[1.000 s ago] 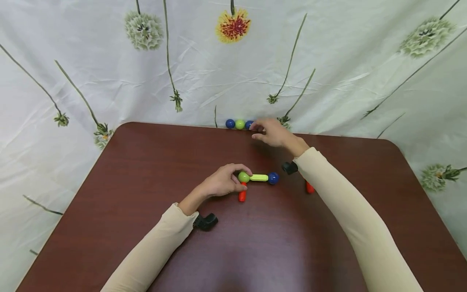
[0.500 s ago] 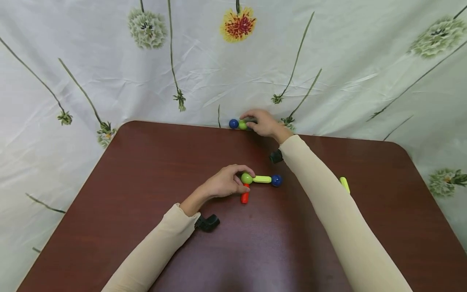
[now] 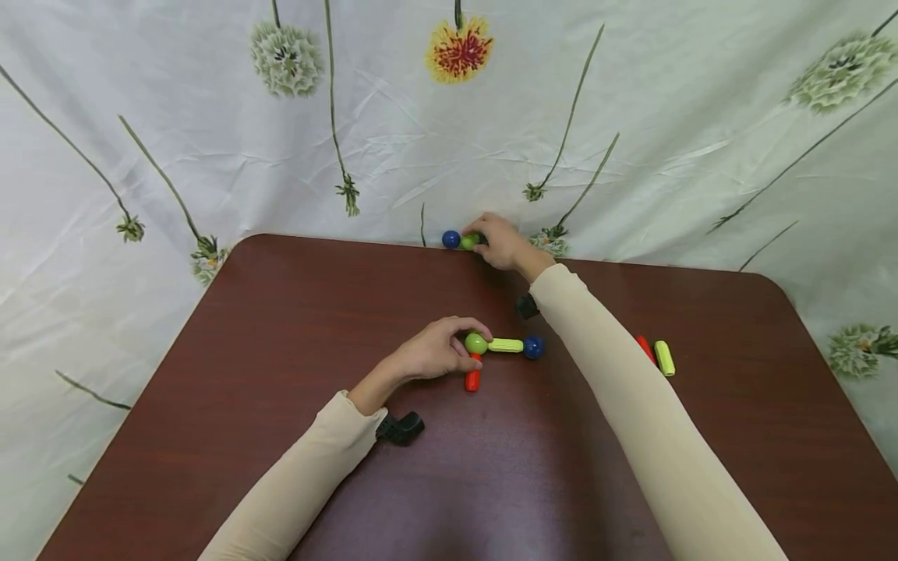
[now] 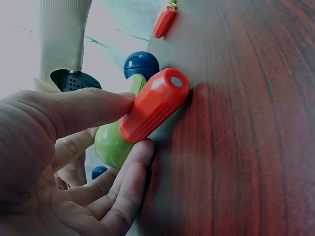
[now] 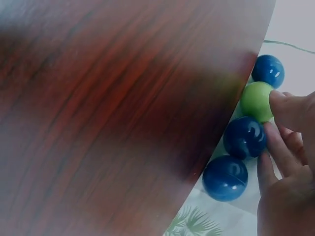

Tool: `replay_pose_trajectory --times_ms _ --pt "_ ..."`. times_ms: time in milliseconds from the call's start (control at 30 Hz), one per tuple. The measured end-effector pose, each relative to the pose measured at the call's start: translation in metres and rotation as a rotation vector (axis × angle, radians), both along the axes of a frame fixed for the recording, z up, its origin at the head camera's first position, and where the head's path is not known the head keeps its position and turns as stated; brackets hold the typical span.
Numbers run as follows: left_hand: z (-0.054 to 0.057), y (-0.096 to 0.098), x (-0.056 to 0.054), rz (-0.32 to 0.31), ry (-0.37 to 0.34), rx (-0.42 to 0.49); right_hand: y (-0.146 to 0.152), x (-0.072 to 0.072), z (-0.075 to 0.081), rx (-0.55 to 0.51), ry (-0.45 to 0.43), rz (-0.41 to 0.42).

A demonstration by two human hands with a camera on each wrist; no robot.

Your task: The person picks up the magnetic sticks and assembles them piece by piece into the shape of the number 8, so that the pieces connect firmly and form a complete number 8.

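Observation:
Near the middle of the table, my left hand (image 3: pixel 438 349) grips a green ball (image 3: pixel 475 344) and the red magnetic rod (image 4: pixel 155 105) joined to it. From that ball a yellow-green rod (image 3: pixel 505 345) runs right to a blue ball (image 3: pixel 533 347). At the far table edge, my right hand (image 3: pixel 500 243) pinches another green ball (image 5: pixel 256 102) between thumb and fingers. This ball sits in a row, with one blue ball (image 5: pixel 268 71) on one side and two more, a nearer blue ball (image 5: pixel 244 137) and an end blue ball (image 5: pixel 225 178), on the other.
A loose red rod (image 3: pixel 645 350) and a yellow-green rod (image 3: pixel 664 358) lie on the dark wooden table (image 3: pixel 316 312) beside the right forearm, which partly covers the red one. Behind the far edge hangs a white flowered cloth (image 3: pixel 393 117).
My right hand has moved left along the far edge, from the blue ball to the green one. The loose rods at right have come out from behind the sleeve. The left hand stays put.

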State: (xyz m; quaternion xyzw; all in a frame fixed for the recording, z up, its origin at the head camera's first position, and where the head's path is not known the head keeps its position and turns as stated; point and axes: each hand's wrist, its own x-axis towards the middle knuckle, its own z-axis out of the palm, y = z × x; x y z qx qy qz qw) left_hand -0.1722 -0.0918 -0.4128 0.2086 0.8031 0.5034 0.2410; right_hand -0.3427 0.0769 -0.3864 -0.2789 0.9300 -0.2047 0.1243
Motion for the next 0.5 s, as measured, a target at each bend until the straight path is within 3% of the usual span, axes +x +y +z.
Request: replay_pose_trajectory --times_ms 500 --pt "-0.0002 -0.0002 -0.0005 -0.009 -0.010 0.012 -0.0075 0.0069 -0.0064 0.105 0.054 -0.003"
